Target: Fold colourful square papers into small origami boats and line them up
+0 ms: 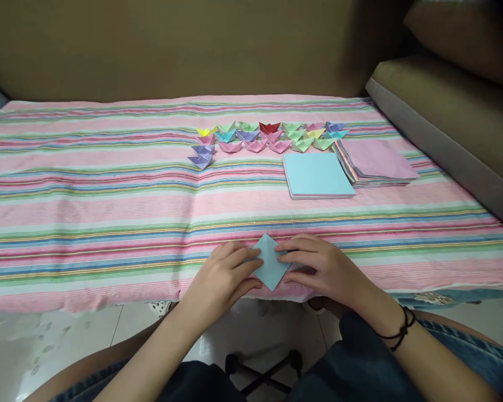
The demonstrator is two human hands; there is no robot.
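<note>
A light-blue sheet of origami paper (270, 268), folded into a small diamond, lies near the front edge of the striped cloth, one corner pointing at me. On its left corner are the fingertips of my left hand (230, 271), with the thumb by the lower left edge. My right hand (318, 265) holds the opposite corner, its fingertips on top and thumb along the lower right edge. Both hands cover the side corners. A black cord bracelet (400, 329) circles my right wrist.
Several small folded paper boats (248, 135) stand in rows farther back. In front of them are a stack of light-blue paper (318, 174) and a pink-topped stack (377, 159). The striped cloth (88, 218) runs up to a brown backrest (171, 50); cushions (444, 106) rise at right.
</note>
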